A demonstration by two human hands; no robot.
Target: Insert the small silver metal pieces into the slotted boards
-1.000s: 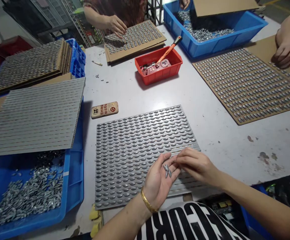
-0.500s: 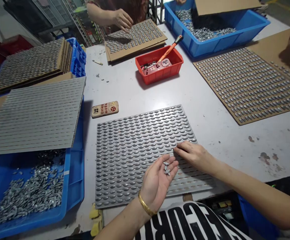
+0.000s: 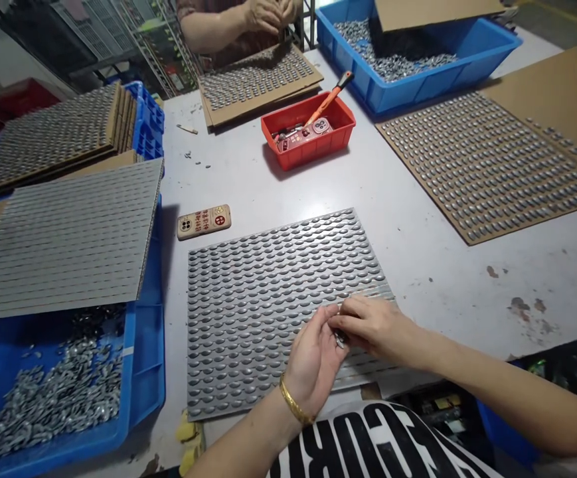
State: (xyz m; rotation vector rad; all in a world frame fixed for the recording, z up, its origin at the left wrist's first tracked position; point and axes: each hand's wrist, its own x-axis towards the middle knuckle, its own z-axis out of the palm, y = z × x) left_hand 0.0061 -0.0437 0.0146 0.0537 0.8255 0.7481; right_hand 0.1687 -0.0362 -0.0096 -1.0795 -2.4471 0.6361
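Observation:
A grey ribbed board (image 3: 268, 285) lies in front of me, most of its rows filled with small metal pieces. My left hand (image 3: 313, 362) hovers palm up over the board's near right part, cupped round a few small metal pieces (image 3: 339, 340). Right against it, my right hand (image 3: 372, 326) has its fingertips pinched at those pieces in the left palm. A gold bracelet sits on my left wrist.
A blue bin of loose metal pieces (image 3: 54, 392) sits at the left under another ribbed board (image 3: 64, 239). A phone (image 3: 203, 221), a red tray with tools (image 3: 308, 133), a far blue bin (image 3: 417, 53) and filled cardboard sheets (image 3: 487, 166) surround the board. Another person's hands (image 3: 263, 13) work opposite.
My right hand came back from the board's row to my left palm and pinched at the pieces. The left hand curled a little more. The person on the right withdrew a hand.

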